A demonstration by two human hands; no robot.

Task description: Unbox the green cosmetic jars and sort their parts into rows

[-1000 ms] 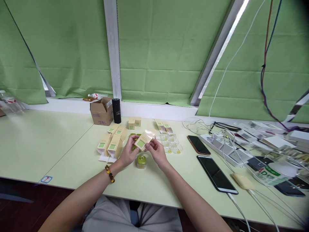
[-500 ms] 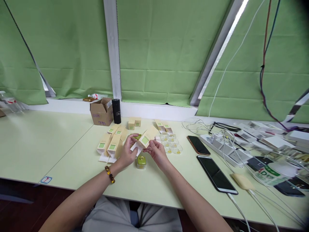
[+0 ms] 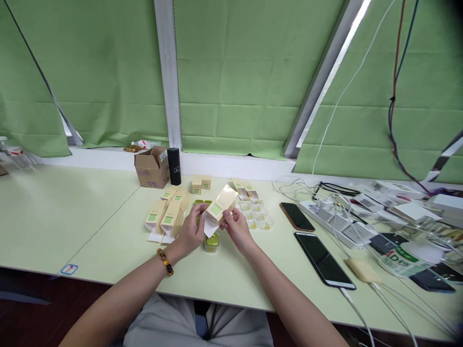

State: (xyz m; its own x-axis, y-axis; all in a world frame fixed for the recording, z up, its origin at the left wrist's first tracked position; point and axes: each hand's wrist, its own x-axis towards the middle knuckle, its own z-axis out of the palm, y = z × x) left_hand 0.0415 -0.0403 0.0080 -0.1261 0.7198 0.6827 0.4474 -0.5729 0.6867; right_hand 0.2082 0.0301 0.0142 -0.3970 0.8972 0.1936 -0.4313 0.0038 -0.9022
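Between my hands, tilted above the table, is a cream paper box [image 3: 224, 196] with a green square on it and a white flap hanging from its near end. My left hand [image 3: 194, 226] grips its left side, fingers curled at the edge. My right hand [image 3: 234, 225] pinches the lower right corner. Just below the box stands a small clear jar with a green lid [image 3: 211, 242]. More green lids [image 3: 197, 203] show partly behind my left hand. Several similar cream boxes [image 3: 169, 218] with open flaps lie to the left.
Clear small containers [image 3: 257, 214] sit right of my hands. Two closed boxes [image 3: 201, 184], a black bottle [image 3: 174, 166] and a cardboard carton [image 3: 152, 168] stand farther back. Phones [image 3: 324, 260], a power strip [image 3: 338, 225] and tangled cables occupy the right side.
The cream box has turned slightly in my hands, and its white flap now hangs lower, toward the jar. Both hands stay near the same spot.
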